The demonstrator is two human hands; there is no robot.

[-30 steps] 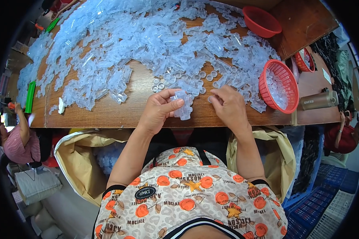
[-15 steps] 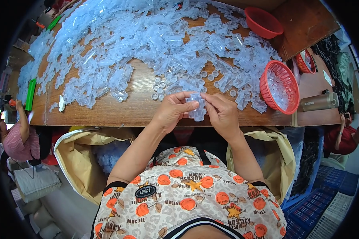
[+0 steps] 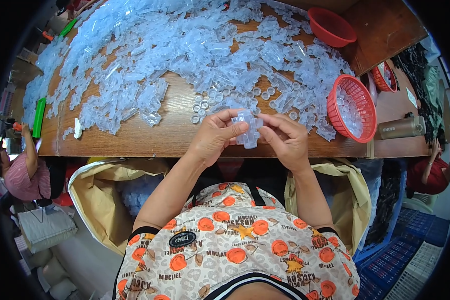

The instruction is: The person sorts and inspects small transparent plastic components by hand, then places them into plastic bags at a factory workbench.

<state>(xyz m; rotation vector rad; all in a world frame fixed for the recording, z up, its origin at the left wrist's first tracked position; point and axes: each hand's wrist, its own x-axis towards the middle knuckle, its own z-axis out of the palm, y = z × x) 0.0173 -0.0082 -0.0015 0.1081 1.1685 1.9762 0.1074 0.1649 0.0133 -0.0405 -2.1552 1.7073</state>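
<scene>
Near the table's front edge, my left hand (image 3: 213,135) holds a clear moulded plastic part (image 3: 247,131) with short side projections, its thumb across the front. My right hand (image 3: 288,141) is closed, with thumb and index finger pinching the part's right side; whether a separate small piece sits between those fingertips, I cannot make out. Just beyond my hands lie several small clear ring-shaped caps (image 3: 203,104) on the wooden table (image 3: 177,137). A large heap of similar clear plastic parts (image 3: 200,55) spreads across the table behind them.
To the right stand a red basket (image 3: 339,120) with clear caps, a red bowl (image 3: 330,27) and a grey-brown flask (image 3: 401,128). Open paper-lined sacks (image 3: 97,200) flank my lap below the table edge. Other people sit at far left (image 3: 27,170) and far right (image 3: 427,172).
The clear part has turned slightly in my left hand. My right hand has shifted a little to the right, its fingers spread wider around the part's side.
</scene>
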